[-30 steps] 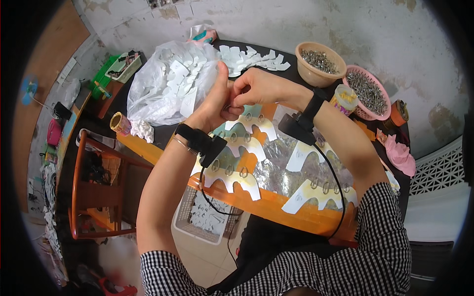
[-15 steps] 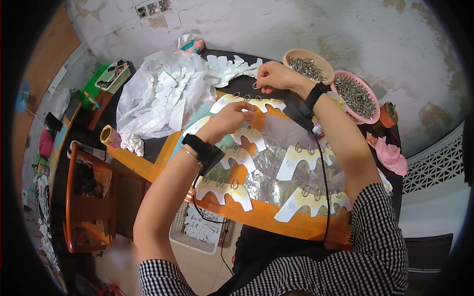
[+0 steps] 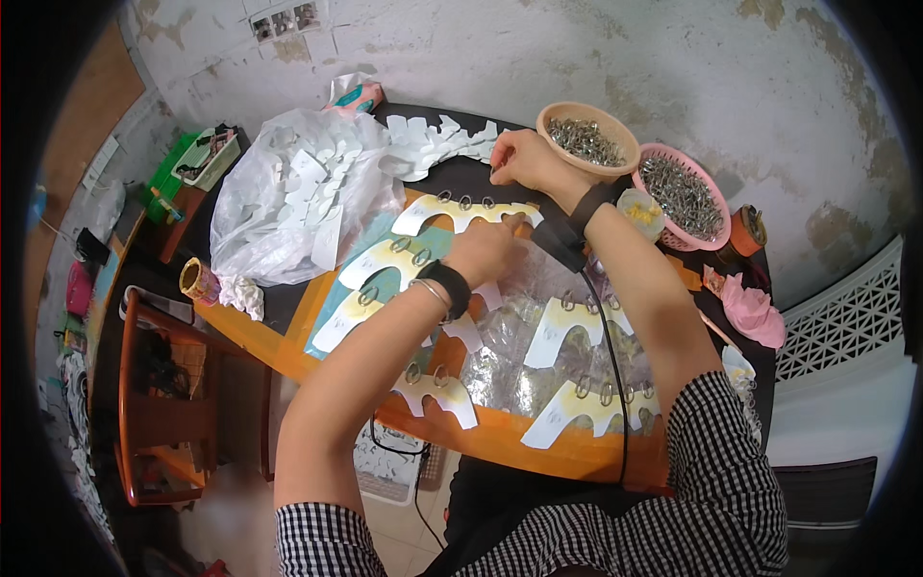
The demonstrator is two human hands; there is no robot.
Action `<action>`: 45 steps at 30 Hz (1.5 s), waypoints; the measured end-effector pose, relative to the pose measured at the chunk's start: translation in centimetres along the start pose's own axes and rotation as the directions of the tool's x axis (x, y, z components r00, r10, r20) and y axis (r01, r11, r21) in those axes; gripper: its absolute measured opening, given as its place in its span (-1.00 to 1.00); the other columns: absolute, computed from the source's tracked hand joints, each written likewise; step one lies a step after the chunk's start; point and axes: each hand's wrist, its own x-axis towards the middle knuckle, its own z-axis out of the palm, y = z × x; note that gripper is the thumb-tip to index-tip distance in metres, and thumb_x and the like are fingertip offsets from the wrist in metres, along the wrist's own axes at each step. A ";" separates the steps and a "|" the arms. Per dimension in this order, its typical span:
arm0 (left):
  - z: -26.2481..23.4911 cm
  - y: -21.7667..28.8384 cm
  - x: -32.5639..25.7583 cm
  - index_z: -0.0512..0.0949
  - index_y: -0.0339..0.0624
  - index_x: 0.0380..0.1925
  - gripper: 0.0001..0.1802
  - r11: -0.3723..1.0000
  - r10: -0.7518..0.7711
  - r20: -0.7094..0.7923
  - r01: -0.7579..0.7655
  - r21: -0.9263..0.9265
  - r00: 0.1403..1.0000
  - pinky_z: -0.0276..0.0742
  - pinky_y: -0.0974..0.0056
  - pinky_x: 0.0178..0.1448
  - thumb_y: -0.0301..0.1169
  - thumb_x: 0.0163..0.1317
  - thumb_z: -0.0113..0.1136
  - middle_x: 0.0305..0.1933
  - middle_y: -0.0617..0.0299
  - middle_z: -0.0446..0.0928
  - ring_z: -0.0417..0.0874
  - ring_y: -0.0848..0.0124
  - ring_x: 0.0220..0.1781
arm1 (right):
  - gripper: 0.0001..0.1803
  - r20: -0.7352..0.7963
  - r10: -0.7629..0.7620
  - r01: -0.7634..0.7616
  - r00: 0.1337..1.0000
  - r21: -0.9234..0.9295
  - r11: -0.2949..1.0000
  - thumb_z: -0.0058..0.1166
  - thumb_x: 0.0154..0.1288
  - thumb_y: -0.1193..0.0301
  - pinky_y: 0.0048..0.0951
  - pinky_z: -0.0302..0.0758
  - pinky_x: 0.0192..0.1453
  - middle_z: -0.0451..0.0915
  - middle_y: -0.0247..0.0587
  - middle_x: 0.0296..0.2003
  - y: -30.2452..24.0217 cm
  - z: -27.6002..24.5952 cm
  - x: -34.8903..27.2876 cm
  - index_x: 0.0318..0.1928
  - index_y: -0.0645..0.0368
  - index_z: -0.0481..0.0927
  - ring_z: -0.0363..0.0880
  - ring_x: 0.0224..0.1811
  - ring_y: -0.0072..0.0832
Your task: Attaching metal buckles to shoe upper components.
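My right hand is pinched above the far end of the work surface, with a small metal ring mostly hidden at its fingertips. Just below it, my left hand rests with fingers stretched toward the right end of a white arched piece. That piece has a yellowish smeared edge and several oval metal rings standing along it. Similar ringed pieces lie nearer: one left of my left wrist, one near the front edge, and two on the right, including this front one.
A peach basket and a pink basket hold many metal rings. Beside them stands a small cup of yellow stuff. A plastic bag of white cut pieces sits left. A black cable hangs from my right wrist.
My left hand has moved right and a little nearer, its fingers now at the far piece's right end. My right hand stays close by, slightly lower. The whole view has shifted a little.
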 end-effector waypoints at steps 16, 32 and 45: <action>1.0 1.3 0.9 0.62 -0.03 -0.17 -0.71 0.989 0.031 -0.092 -0.017 0.146 0.995 0.56 0.05 -0.11 -0.19 0.30 -0.01 -0.31 0.04 0.68 0.73 0.11 -0.28 | -0.85 0.102 0.160 -0.154 0.982 -0.063 0.986 0.29 -0.05 0.68 -0.50 0.60 -0.47 0.69 -0.05 -0.48 1.2 0.6 -1.4 -0.37 0.38 0.71 0.69 -0.51 -0.46; 1.9 0.2 1.2 0.54 -0.03 0.00 -0.61 0.992 0.073 -0.113 -0.061 0.106 0.991 0.58 -0.01 -0.22 -0.18 0.20 0.19 -0.37 0.00 0.65 0.70 0.01 -0.28 | -0.94 0.147 0.175 -0.137 0.974 -0.235 0.962 0.28 -0.06 0.65 -0.39 0.58 -0.46 0.67 -0.04 -0.54 1.1 -0.1 -1.2 -0.50 0.30 0.68 0.70 -0.54 -0.38; 2.4 0.1 1.1 0.53 -0.11 -0.04 -0.62 0.987 0.091 -0.144 -0.069 0.147 0.985 0.57 0.02 -0.27 -0.20 0.19 0.18 -0.45 0.00 0.63 0.69 0.03 -0.36 | -0.92 0.235 0.140 -0.056 0.962 -0.333 0.941 0.29 -0.12 0.60 -0.31 0.61 -0.26 0.69 -0.06 -0.48 0.8 0.1 -0.7 -0.51 0.20 0.72 0.71 -0.37 -0.26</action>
